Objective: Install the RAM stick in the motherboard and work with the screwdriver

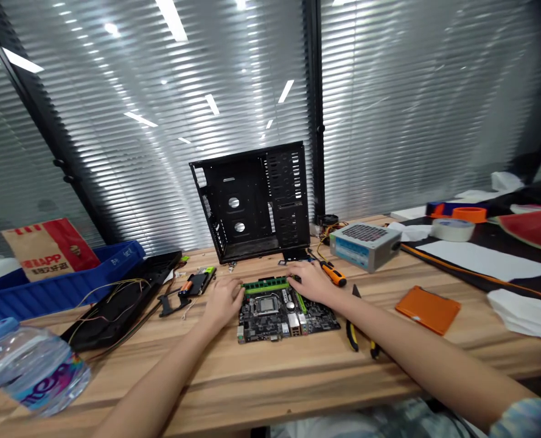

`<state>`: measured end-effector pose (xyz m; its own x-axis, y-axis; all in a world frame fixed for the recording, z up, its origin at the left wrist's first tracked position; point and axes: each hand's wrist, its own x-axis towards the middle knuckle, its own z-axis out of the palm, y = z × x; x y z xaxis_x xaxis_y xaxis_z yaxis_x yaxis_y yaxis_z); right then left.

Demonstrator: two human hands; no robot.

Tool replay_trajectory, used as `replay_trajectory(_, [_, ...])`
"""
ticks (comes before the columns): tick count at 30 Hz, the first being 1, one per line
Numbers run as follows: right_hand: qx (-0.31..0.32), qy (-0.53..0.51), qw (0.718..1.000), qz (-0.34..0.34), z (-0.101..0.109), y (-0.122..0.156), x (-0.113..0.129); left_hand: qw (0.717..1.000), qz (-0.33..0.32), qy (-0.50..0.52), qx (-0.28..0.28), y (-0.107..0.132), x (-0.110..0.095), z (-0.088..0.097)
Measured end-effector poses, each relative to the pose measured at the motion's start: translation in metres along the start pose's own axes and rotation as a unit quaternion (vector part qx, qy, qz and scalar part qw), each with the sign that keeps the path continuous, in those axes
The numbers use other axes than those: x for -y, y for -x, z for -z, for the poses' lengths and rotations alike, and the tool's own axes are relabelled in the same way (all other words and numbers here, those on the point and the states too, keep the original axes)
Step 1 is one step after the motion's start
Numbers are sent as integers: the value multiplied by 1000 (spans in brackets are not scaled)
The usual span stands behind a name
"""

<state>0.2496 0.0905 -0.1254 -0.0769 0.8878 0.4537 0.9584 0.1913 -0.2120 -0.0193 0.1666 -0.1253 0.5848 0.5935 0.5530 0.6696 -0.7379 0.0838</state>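
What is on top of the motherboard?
A green memory stick lies along the far edge of the motherboard, left hand and right hand on its ends, which they cover.

Left hand (224, 299), right hand (311, 281): both extended forward, palms down, fingertips angled inward, close together, unclenched.

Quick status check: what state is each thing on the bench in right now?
Motherboard, flat on the table.
Memory stick, on edge along the motherboard, left hand and right hand at its ends.
Case, upright, side open, empty.
Power supply, loose on the table.
Screwdriver, lying unused.
Water bottle, on its side, capped.
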Motion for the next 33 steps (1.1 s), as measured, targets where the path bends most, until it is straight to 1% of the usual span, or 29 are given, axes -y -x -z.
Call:
replay_trajectory(3, [-5, 2, 1000, -6, 1, 0, 1, 1000, 12, -13, 7, -1, -2, 4])
replay_trajectory(8, [6, 18, 1000, -21, 1, 0, 1, 998, 39, -31, 25, -1, -6, 8])
replay_trajectory(13, [3, 22, 999, -43, 1, 0, 1, 994, 82, -62, 48, 0, -9, 10])
replay_trajectory(16, [9, 21, 998, -50, 1, 0, 2, 991, 97, -61, 63, 0, -9, 9])
replay_trajectory(27, [40, 29, 998, -26, -2, -2, -2, 997, 46, -12, 63, 2, 4, -8])
replay_trajectory(33, [39, 25, 999, -22, -3, -1, -3, 994, 64, 6, 86, -2, 4, -11])
